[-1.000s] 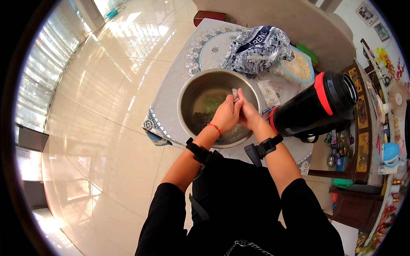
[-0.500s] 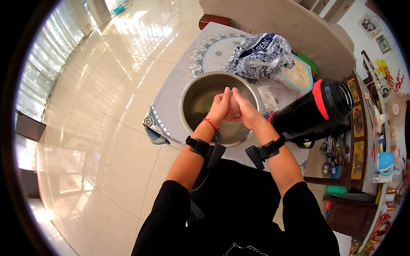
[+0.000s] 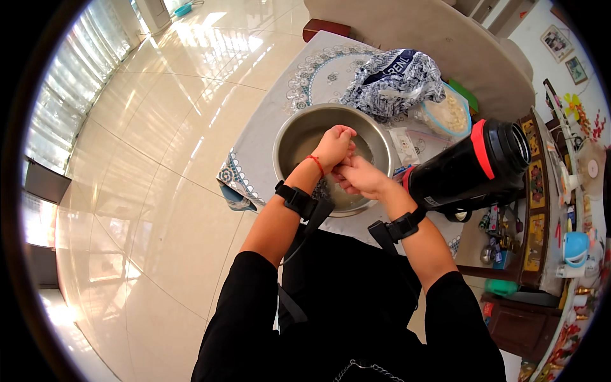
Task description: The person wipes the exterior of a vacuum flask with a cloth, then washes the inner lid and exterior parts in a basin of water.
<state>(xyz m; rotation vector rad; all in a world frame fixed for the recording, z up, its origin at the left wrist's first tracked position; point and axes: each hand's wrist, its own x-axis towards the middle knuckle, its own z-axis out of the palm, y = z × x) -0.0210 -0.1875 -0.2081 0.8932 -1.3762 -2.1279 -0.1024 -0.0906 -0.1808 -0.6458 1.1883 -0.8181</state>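
Observation:
A round stainless steel basin (image 3: 279, 143) with cloudy liquid in it stands on the table in front of me. Over its middle, my left hand (image 3: 335, 148), with a red string at the wrist, is closed with its fingers curled inward. My right hand (image 3: 361, 175) is just below and to the right of it, its fingers curled too and touching the left hand. Whatever lies between the two hands, if anything, is hidden by the fingers. Dark bits show in the basin below my wrists.
A patterned cloth covers the table (image 3: 264, 134). Behind the basin lies a blue-and-white bag (image 3: 394, 83); right of it sits a clear container of pale pieces (image 3: 449, 114). A large black flask (image 3: 455, 169) with a red band stands close to my right forearm, beside a small white packet (image 3: 403, 145).
My hands were pressed together with fingertips pointing away. Now the fingers are curled, the left hand turned over to the upper left and the right hand drawn lower, nearer me.

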